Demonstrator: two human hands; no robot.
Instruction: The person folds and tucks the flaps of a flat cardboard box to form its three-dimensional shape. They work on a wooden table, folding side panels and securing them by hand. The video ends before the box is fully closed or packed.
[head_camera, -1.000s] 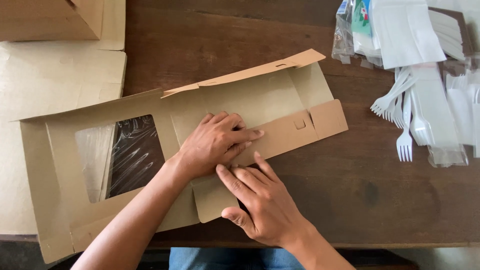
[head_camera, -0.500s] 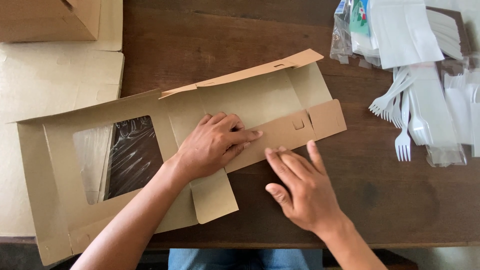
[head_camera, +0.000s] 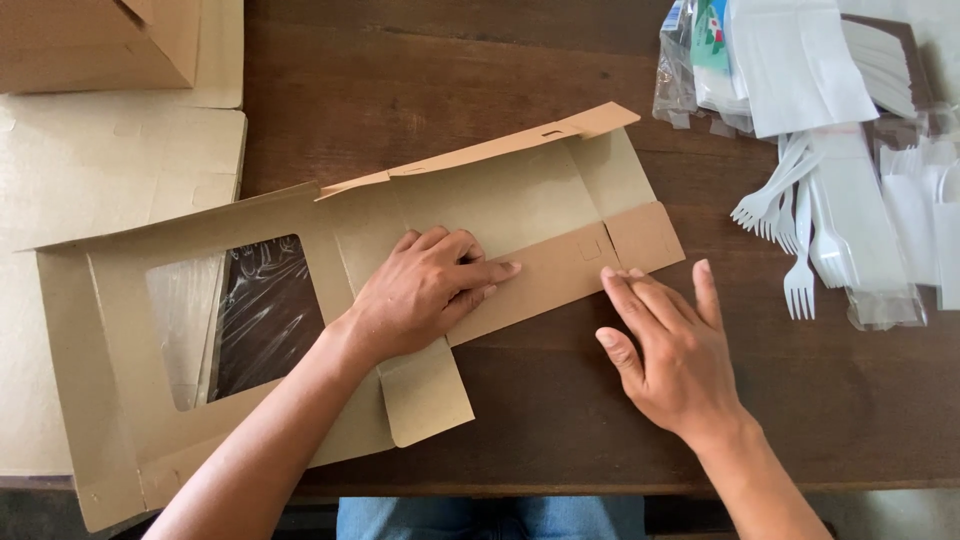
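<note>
- Dark wooden worktop (head_camera: 520, 420) carries everything.
- Flat brown window box blank (head_camera: 500, 200) lies mid-frame, unfolded for creasing.
- Left hand (head_camera: 425, 290), open, presses its centre panel still.
- Right hand (head_camera: 675, 350), open, fingertips touch the long flap's edge.
- White plastic forks (head_camera: 800, 240) wait upper right, out of the way.

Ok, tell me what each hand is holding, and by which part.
Nothing is gripped. The left hand presses flat on the box panel; the right hand fingertips touch its long front flap.
</note>
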